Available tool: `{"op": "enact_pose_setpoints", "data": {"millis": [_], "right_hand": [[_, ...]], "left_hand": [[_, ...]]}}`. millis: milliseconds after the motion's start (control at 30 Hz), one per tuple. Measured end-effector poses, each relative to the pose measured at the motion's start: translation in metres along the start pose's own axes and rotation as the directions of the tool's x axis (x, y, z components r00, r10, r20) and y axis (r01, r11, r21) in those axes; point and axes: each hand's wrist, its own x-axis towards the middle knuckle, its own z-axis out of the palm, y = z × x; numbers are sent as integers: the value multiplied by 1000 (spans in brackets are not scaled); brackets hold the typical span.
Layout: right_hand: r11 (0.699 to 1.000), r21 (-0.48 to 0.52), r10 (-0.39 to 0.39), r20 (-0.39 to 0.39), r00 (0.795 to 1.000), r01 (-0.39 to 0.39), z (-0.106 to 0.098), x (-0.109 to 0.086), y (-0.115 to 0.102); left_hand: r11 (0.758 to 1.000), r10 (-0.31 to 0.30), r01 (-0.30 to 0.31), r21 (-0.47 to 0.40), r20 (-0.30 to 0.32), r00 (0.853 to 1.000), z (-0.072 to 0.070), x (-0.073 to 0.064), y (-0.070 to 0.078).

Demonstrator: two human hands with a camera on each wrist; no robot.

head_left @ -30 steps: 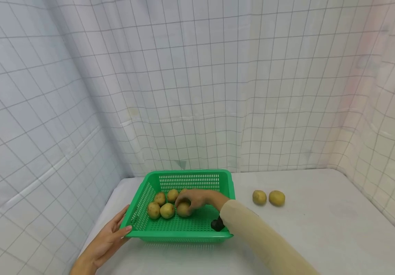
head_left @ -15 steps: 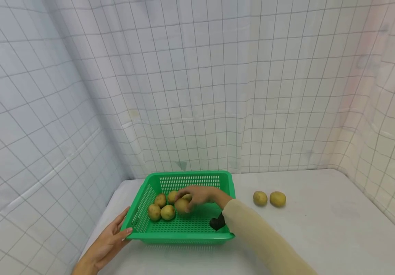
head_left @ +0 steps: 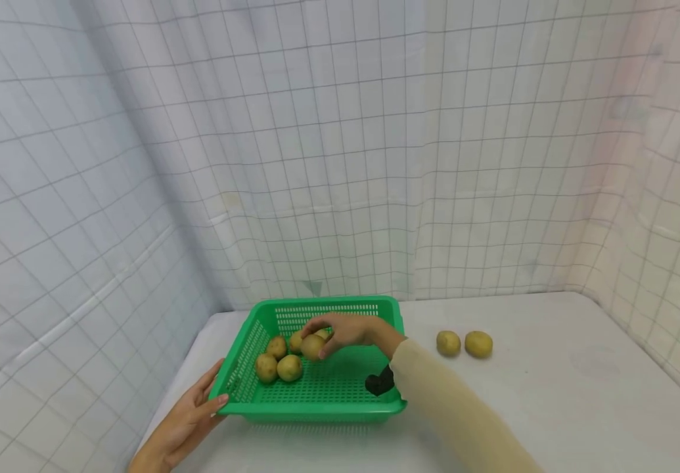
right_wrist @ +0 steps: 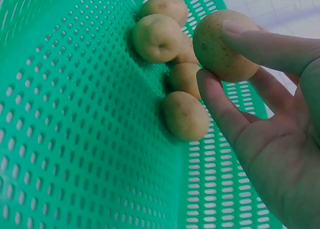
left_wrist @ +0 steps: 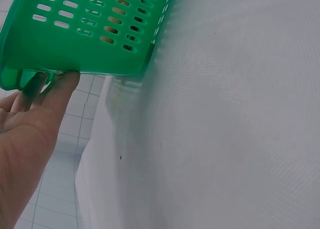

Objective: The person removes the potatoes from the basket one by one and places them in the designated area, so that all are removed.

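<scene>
A green plastic basket (head_left: 322, 408) with slotted walls stands on the white-covered table. My left hand (head_left: 181, 420) grips its near left corner, thumb on the rim and fingers along the outside. In the right wrist view, my right hand (right_wrist: 280, 124) pinches one potato (right_wrist: 220, 46) between thumb and fingertips, above the basket floor. Several other potatoes (head_left: 289, 368) lie grouped in the basket's left and back part, partly hidden by the right hand in the head view. The left wrist view shows the left fingers (left_wrist: 62, 91) at the basket's rim.
Two more potatoes (head_left: 478, 344) lie side by side on the table (head_left: 552, 394), right of the basket. A small black object (head_left: 378, 382) shows beside the right sleeve (head_left: 452, 401). White gridded sheets (head_left: 340, 164) hang behind and at both sides.
My right hand has raised the potato from among the others, upward and slightly toward the back of the basket. The left hand keeps its grip on the corner.
</scene>
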Motion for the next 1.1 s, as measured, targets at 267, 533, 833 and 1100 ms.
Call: {"op": "enact_pose_setpoints", "data": {"millis": [267,533,833,1100], "right_hand": [[999,-34,9,-21,1000,-9,-11,-16,-9],[996,-87,3,-52,999,-7,-21,-31,-14],[986,-149,59,-81,995,-71,-29,-46,-13],[982,-161,84,-90,992,-98,-35,-60,-17]], "left_hand": [[1000,18,-18,-13,4,1000,0,0,1],[1000,10,-10,-4,-22,1000,2,0,2],[1000,3,-3,11,-39,999,4,3,1],[1000,12,-13,-9,-44,999,3,0,0]]}}
